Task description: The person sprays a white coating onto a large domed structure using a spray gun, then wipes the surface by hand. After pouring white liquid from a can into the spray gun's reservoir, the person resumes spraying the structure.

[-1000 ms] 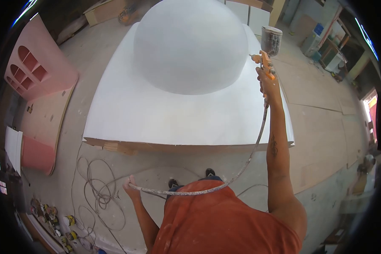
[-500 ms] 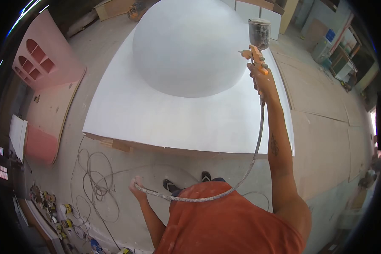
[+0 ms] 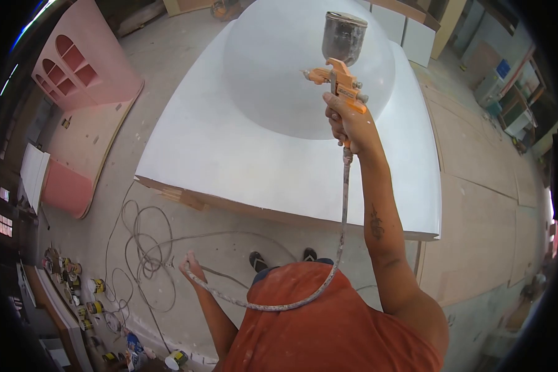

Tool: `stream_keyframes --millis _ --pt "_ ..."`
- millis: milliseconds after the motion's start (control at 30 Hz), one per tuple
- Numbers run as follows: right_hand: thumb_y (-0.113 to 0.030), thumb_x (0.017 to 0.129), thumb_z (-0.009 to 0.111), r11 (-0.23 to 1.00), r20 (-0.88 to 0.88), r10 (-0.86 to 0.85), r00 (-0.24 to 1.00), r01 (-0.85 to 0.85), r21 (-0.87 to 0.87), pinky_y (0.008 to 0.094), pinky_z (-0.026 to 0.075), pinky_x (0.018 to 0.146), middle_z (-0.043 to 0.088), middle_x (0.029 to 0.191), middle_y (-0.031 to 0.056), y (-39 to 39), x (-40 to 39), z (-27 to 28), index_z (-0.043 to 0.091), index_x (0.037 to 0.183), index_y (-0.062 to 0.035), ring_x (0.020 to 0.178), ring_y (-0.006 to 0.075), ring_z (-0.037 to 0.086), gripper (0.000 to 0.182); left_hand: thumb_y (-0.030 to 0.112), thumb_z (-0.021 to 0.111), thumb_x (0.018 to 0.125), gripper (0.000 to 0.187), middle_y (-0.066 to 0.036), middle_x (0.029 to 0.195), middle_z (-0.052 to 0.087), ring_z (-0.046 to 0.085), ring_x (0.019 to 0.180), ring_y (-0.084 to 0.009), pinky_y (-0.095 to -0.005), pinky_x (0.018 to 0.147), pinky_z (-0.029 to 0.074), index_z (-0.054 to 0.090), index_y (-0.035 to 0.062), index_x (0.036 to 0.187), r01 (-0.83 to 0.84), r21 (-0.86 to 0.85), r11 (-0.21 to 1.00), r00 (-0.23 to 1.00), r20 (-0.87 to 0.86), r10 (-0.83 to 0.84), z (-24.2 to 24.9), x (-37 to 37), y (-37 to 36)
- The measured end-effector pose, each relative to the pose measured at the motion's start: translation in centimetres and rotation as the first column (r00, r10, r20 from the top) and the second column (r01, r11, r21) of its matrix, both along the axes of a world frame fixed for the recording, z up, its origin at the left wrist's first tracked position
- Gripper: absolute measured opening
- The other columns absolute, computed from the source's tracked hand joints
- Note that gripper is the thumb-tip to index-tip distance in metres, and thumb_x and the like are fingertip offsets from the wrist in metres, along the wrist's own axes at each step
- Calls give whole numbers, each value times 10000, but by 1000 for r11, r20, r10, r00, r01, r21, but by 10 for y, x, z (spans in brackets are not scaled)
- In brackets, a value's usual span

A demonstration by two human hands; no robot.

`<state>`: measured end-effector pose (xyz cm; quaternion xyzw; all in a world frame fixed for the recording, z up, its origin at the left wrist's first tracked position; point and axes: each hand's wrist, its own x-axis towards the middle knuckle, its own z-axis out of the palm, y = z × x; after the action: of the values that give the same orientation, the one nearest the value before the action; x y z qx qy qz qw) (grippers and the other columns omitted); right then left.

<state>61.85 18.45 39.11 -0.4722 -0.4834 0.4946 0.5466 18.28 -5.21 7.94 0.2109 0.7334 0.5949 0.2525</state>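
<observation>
My right hand (image 3: 351, 127) is wrapped round the handle of an orange spray gun (image 3: 346, 85), held over a large white panel (image 3: 254, 170) with a big white dome (image 3: 279, 80) rising from it. On top of the gun sits a stained metal paint cup (image 3: 344, 38). The nozzle points left. From the grip, a paint-spattered air hose (image 3: 345, 204) drops and loops across my body to my left hand (image 3: 194, 268), low on the left, whose fingers are closed round it.
Coils of thin hose (image 3: 146, 248) lie on the floor at left. A pink shelf unit (image 3: 84, 62) stands at far left. Paint cans (image 3: 95, 307) and bottles cluster at lower left. Flat brown boards (image 3: 477, 211) cover the right floor; white boxes (image 3: 418, 42) stand behind the dome.
My right hand has brought the spray gun left and nearer to me, now in front of the dome. My left hand still grips the hose, and the view has shifted slightly.
</observation>
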Motion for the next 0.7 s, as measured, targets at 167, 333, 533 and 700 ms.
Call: stream_keyframes --millis 167,333,533,700 --pt "-337 940 723 948 163 -317 934 314 44 210 264 391 453 579 -71 7 49 0 561 802 -109 410 22 334 311 152 641 951 405 -20 582 332 340 561 -127 -378 535 274 416 -23 663 95 36 995 972 -219 -85 -27 -23 27" --pt "-338 937 725 831 306 -542 782 553 59 234 244 431 418 572 -87 16 126 10 592 847 -104 442 26 311 284 98 657 960 375 -70 582 348 326 569 -149 -386 538 300 449 -30 676 245 118 962 841 -520 -150 -19 8 44" --pt "-388 925 695 733 452 -663 597 642 226 283 352 470 528 640 -7 38 190 26 637 877 -35 498 92 440 361 80 648 969 366 -109 599 339 303 586 -175 -385 533 294 442 -28 685 368 84 926 791 -552 -264 -15 47 57" --pt "-392 934 687 638 504 -764 404 589 496 293 358 488 563 691 23 80 231 15 647 895 -24 522 104 457 372 101 656 970 404 -114 606 310 289 585 -178 -384 531 288 405 -24 678 374 20 927 795 -521 -310 -19 67 52"
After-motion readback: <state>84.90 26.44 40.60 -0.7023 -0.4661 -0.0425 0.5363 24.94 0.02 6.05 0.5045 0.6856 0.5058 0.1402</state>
